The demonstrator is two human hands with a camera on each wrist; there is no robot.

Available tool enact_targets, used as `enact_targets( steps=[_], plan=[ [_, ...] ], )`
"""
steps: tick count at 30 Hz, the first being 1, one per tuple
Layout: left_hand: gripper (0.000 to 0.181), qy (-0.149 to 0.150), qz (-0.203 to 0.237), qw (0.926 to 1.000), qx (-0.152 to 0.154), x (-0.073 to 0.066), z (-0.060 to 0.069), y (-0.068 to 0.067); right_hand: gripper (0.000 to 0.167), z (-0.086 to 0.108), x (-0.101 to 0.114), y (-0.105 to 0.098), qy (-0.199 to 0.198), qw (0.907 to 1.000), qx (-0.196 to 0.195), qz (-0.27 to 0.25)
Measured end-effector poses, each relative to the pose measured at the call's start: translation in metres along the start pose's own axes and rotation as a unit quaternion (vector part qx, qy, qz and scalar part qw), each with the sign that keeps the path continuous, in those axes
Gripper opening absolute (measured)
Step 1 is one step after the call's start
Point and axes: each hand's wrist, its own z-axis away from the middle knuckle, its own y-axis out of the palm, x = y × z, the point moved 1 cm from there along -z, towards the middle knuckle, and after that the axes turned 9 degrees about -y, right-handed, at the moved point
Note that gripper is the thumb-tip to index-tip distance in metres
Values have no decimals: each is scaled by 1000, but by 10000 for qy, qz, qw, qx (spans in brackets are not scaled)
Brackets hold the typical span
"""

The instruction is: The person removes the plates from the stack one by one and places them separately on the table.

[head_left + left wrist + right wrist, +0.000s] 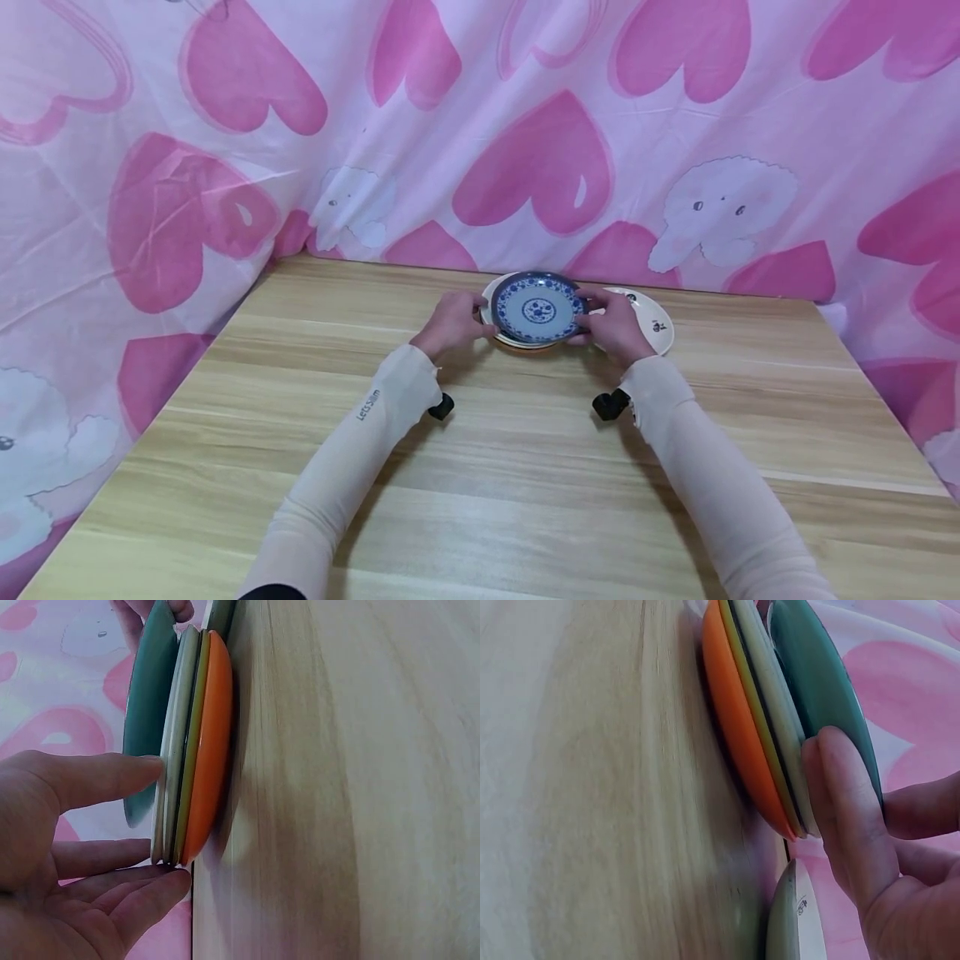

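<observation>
A blue-and-white patterned plate (538, 310), green-blue underneath, is tilted above a stack of plates. My right hand (617, 325) pinches its right rim, with fingers on both faces in the right wrist view. The stack shows pale plates (174, 750), a yellow-green plate (190, 750) and an orange one (212, 750) at the bottom. My left hand (452, 323) is at the stack's left side, its fingers spread and fairly straight. In the left wrist view its thumb touches a pale rim, and other fingers lie along the stack's edge.
A white plate with small dark drawings (654, 325) lies to the right of the stack, partly behind my right hand. The wooden table (495, 500) ends at a pink heart-patterned cloth (540, 167) just behind the plates.
</observation>
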Motion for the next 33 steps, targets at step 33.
enact_targets(
  steps=[33],
  plan=[
    [24, 328, -610, 9976, -46, 2, -3, -2, 51, 56, -15, -71, -393, 9861, 1268, 1001]
  ],
)
